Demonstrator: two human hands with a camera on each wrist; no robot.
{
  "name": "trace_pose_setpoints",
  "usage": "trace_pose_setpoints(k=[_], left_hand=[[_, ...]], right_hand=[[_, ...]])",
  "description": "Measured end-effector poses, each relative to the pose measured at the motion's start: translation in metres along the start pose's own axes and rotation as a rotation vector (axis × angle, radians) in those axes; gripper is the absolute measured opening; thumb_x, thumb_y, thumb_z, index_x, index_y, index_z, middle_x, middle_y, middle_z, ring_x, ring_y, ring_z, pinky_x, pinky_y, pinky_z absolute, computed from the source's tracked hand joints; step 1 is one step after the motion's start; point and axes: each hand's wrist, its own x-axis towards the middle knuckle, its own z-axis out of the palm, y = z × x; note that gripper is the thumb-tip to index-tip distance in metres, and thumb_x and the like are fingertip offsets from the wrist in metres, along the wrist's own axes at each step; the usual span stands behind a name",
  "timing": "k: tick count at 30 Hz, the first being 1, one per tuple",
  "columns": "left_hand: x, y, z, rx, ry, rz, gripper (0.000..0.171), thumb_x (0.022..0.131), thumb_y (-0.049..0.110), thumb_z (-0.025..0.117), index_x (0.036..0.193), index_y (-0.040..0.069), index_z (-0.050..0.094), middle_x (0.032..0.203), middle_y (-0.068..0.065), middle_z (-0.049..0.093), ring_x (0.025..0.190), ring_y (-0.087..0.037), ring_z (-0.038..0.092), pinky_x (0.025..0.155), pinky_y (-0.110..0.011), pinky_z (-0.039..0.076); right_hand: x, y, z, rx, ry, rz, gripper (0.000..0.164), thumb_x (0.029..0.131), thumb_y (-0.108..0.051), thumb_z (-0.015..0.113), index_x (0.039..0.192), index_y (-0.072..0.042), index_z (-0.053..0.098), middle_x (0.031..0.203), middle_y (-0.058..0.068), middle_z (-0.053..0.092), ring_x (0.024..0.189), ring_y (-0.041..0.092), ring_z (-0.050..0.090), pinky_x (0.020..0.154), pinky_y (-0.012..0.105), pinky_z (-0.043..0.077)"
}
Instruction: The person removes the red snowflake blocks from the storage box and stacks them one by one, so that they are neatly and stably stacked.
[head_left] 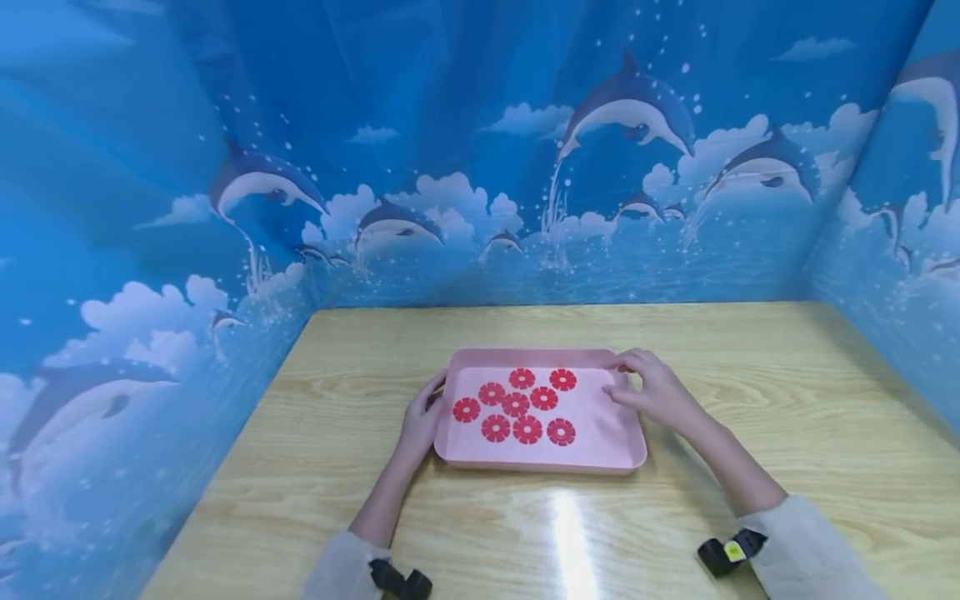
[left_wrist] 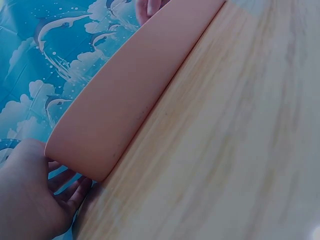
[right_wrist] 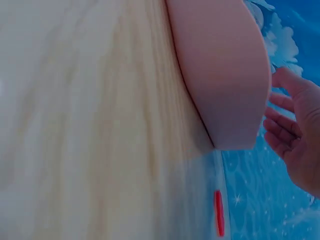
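A shallow pink tray (head_left: 540, 463) lies on the table with several red notched plastic discs (head_left: 527, 430) in it, gathered in its left and middle part. My left hand (head_left: 422, 421) is at the tray's left end; in the left wrist view its fingers (left_wrist: 75, 192) touch the outside of the end wall. The thumb's contact with the rim is unclear. My right hand (head_left: 652, 392) is at the right end, thumb and fingertips reaching over the rim. From the right wrist, the fingers of that hand (right_wrist: 282, 130) look loosely bent and spread, with no disc visible among them.
The tray stands on a light wood-grain table (head_left: 360, 517). A blue curtain (head_left: 465, 100) printed with dolphins hangs behind and along the sides. A thin red strip (right_wrist: 219, 212) shows near the table edge in the right wrist view. Each wrist wears a small black camera (head_left: 731, 552).
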Motion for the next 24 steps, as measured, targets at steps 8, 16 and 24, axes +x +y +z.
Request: trace_pose_setpoints(k=[8, 16, 24], left_hand=[[0.01, -0.025, 0.0, 0.009, -0.001, -0.003, 0.041, 0.09, -0.003, 0.043, 0.131, -0.007, 0.043, 0.132, -0.026, 0.043, 0.112, -0.04, 0.048, 0.094, -0.044, 0.042], [0.014, -0.038, 0.003, 0.009, 0.008, -0.035, 0.044, 0.091, 0.002, 0.044, 0.135, 0.003, 0.044, 0.136, -0.016, 0.043, 0.115, -0.032, 0.047, 0.095, -0.04, 0.041], [0.014, -0.036, 0.002, 0.007, 0.01, -0.039, 0.044, 0.092, 0.0, 0.043, 0.135, 0.003, 0.044, 0.136, -0.017, 0.042, 0.116, -0.034, 0.046, 0.097, -0.04, 0.04]], right_hand=[[0.025, -0.013, 0.025, -0.009, -0.111, 0.075, 0.037, 0.078, -0.013, 0.07, 0.112, 0.001, 0.061, 0.104, 0.014, 0.058, 0.096, 0.031, 0.053, 0.082, 0.045, 0.047], [0.038, -0.011, 0.041, -0.02, -0.135, 0.036, 0.037, 0.075, -0.005, 0.072, 0.109, 0.004, 0.061, 0.104, 0.016, 0.062, 0.096, 0.031, 0.056, 0.084, 0.042, 0.049], [0.044, -0.008, 0.053, -0.189, -0.13, 0.016, 0.033, 0.072, -0.009, 0.074, 0.102, -0.001, 0.066, 0.101, 0.01, 0.064, 0.093, 0.027, 0.057, 0.093, 0.047, 0.037]])
